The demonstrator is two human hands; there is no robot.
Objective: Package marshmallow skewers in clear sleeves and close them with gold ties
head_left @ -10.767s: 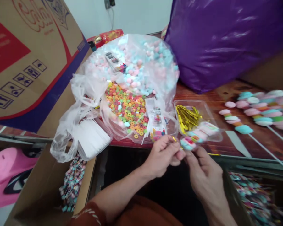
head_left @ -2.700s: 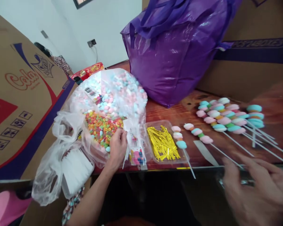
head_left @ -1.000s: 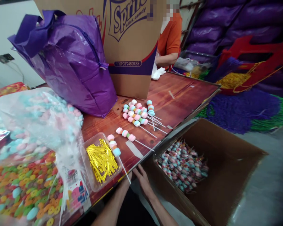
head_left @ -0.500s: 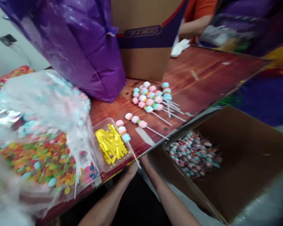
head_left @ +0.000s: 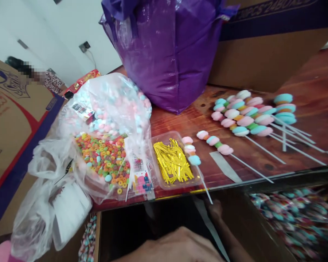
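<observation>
My left hand (head_left: 184, 245) is at the bottom, in front of the table. Its back faces me, and its fingers are blurred and out of sight. In shadow below the table edge is what looks like my right hand (head_left: 215, 210), its fingers indistinct. Just above it, a candy skewer (head_left: 194, 160) leans on the tray's side, its stick jutting past the edge. Another candy skewer (head_left: 218, 145) lies to the right. Gold twist ties (head_left: 173, 163) fill a clear plastic tray (head_left: 164, 186). Farther right is a pile of marshmallow skewers (head_left: 243, 116).
A clear bag of ring gummies (head_left: 106, 160) and a bag of marshmallows (head_left: 109, 98) sit left. Behind stand a purple bag (head_left: 169, 54) and a cardboard box (head_left: 251, 62). White sticks (head_left: 71, 211) hang in a bag at the left edge. Wrapped skewers (head_left: 303, 222) fill a box lower right.
My view has swung left, so the table things appear farther right. My left hand has drawn back from the table edge toward me. The skewers and tray look undisturbed.
</observation>
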